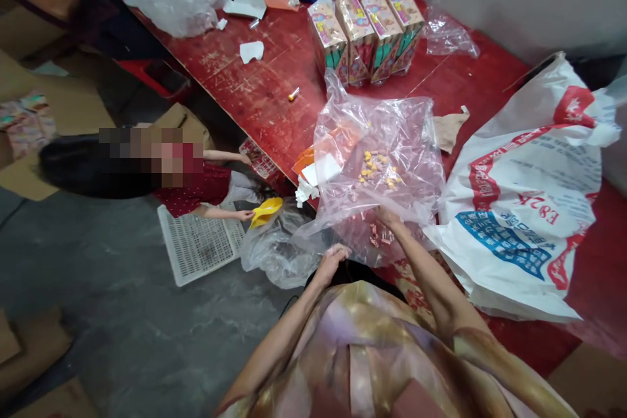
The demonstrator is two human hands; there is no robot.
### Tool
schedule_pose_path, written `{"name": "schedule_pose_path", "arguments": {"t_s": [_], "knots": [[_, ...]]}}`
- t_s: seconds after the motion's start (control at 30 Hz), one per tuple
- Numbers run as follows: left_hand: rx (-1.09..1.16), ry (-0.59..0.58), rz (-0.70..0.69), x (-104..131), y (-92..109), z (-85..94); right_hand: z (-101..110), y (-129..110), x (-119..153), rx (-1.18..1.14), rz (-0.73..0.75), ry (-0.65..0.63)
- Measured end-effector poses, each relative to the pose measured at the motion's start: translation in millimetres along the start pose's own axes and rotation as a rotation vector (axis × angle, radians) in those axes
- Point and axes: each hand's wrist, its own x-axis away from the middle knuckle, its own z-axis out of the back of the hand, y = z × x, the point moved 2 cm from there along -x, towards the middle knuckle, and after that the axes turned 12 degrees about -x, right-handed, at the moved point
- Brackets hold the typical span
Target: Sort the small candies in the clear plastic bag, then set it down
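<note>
A large clear plastic bag (411, 119) lies spread across the red table, with several small yellow pieces (379, 170) showing in it. My left hand (336, 255) is closed on the near left edge of this bag, low in front of my body. My right hand (388, 217) is at the bag's near side, its fingers bent and closed on the film; the fingertips are partly hidden. Small pinkish wrapped pieces (379, 235) lie just below my right hand. An orange tray (337, 144) shows partly through the film, and white paper (322, 170) lies over its near side.
Several packaged boxes (355, 23) stand at the back of the red table (206, 55). A big white printed sack (529, 209) is at right. On the left, another person (210, 173) holds a yellow item (266, 211) near a white basket (196, 248) on the floor.
</note>
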Motion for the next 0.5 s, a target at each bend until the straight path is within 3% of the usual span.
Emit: {"name": "schedule_pose_path", "arguments": {"t_s": [0.17, 0.33, 0.5], "knots": [[0.041, -0.014, -0.005, -1, 11, -5.2, 3, 21, 23, -0.074, 0.037, -0.089], [0.044, -0.035, -0.026, 0, 23, -8.1, -19, 32, 52, -0.025, 0.028, -0.204], [0.022, -0.064, -0.040, 5, 30, -8.4, -27, 44, 49, 0.067, -0.089, -0.083]]}}
